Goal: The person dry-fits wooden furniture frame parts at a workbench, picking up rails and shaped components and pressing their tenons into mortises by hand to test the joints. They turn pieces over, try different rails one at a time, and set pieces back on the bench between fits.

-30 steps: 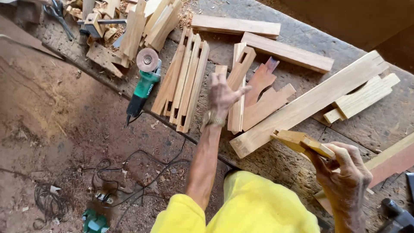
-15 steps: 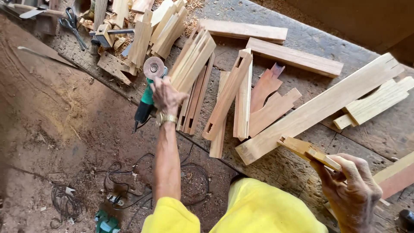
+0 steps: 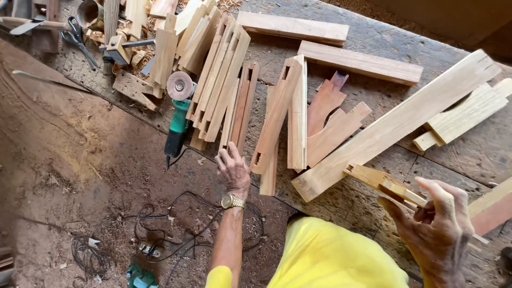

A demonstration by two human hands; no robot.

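Here, left hand [image 3: 233, 169] hovers open near green grinder [image 3: 177, 121]; right hand [image 3: 434, 224] grips 1 notched wood piece [image 3: 385, 184].

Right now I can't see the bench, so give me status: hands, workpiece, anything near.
Right hand shut on notched wooden piece. Left hand open, empty, at the bench edge beside slotted slats. Green angle grinder lies just left.

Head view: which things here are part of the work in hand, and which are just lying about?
In hand:
right hand gripping a notched wood piece
left hand open, reaching beside the slotted slats
angle grinder close by

Lying about:
scissors
long beam
two planks
curved brackets
cables on the dirt floor
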